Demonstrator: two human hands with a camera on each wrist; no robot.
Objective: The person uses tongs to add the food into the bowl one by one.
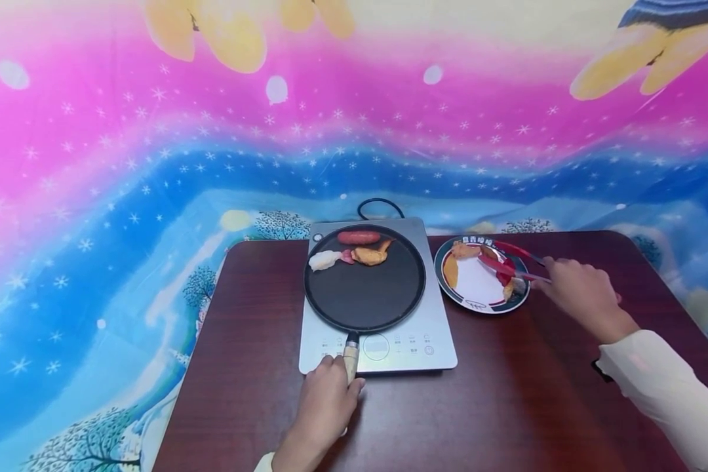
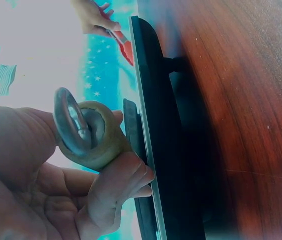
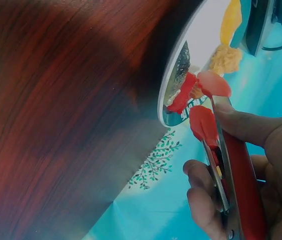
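My left hand (image 1: 328, 396) grips the light-coloured handle (image 1: 351, 360) of a flat black pan (image 1: 366, 295); the handle's metal hanging ring (image 2: 72, 121) shows in the left wrist view. In the pan's far half lie a reddish sausage (image 1: 358, 237), a browned chicken wing (image 1: 370, 256) and a white piece with a pink end (image 1: 326, 260). My right hand (image 1: 584, 295) holds red-tipped tongs (image 3: 238, 175), their arms spread apart over a dark-rimmed plate (image 1: 474, 305). On that plate sit a yellow piece (image 1: 450, 270), a crumbly tan piece (image 3: 225, 60) and a red piece (image 3: 183, 94).
The pan stands on a silver induction cooker (image 1: 436, 328) with a black cord (image 1: 380, 200) behind it. A dark reddish-brown table (image 1: 248, 380) carries everything. A colourful printed cloth (image 1: 354, 151) hangs behind and along the table's left side.
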